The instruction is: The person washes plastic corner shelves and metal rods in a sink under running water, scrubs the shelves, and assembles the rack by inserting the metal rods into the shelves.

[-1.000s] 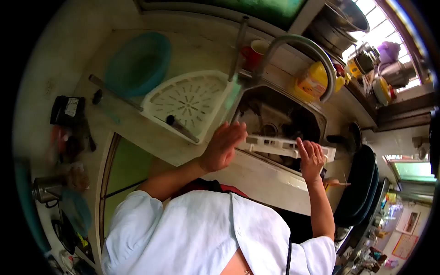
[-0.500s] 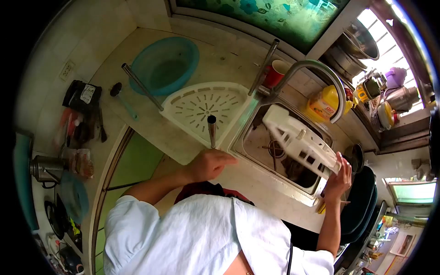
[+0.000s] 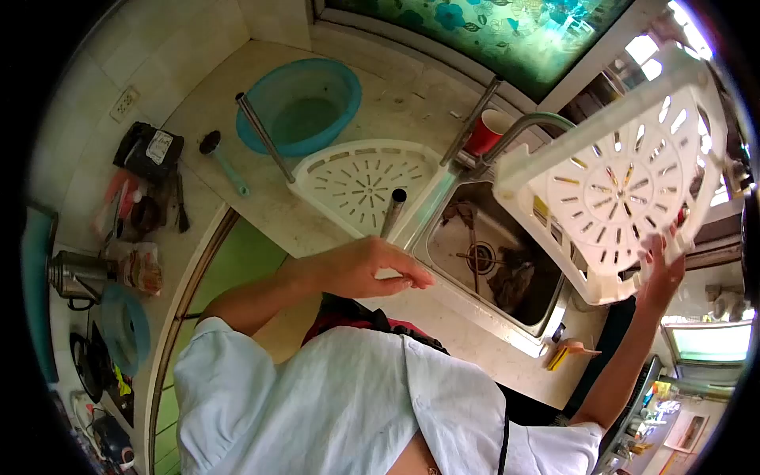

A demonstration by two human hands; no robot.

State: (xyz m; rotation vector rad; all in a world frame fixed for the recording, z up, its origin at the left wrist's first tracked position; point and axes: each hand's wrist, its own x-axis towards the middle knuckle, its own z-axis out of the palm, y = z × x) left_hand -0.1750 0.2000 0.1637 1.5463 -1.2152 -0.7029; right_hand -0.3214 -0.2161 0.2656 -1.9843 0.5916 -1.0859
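My right hand (image 3: 663, 265) grips the edge of a white plastic corner shelf (image 3: 590, 210), raised and tilted above the right side of the sink. Slots in a ray pattern cover its panel. A second slotted corner shelf (image 3: 340, 184) lies on the counter, with metal poles (image 3: 267, 138) standing at its corners. Near the front metal pole (image 3: 393, 214), my left hand (image 3: 368, 269) hovers with thumb and fingers apart and nothing between them. Whether it touches that pole's foot I cannot tell, since the hand hides it.
The sink (image 3: 483, 261) holds a dark cloth (image 3: 513, 277) and sticks. A curved faucet (image 3: 522, 127) and red cup (image 3: 487, 133) stand behind it. A blue basin (image 3: 309, 107) is at the back left, near a brush (image 3: 226, 162). Yellow-handled items (image 3: 560, 356) lie by the sink's front corner.
My right hand has lifted the white corner shelf up and right, out of the sink area, turning its slotted face toward me. My left hand's fingers have loosened and moved slightly right.
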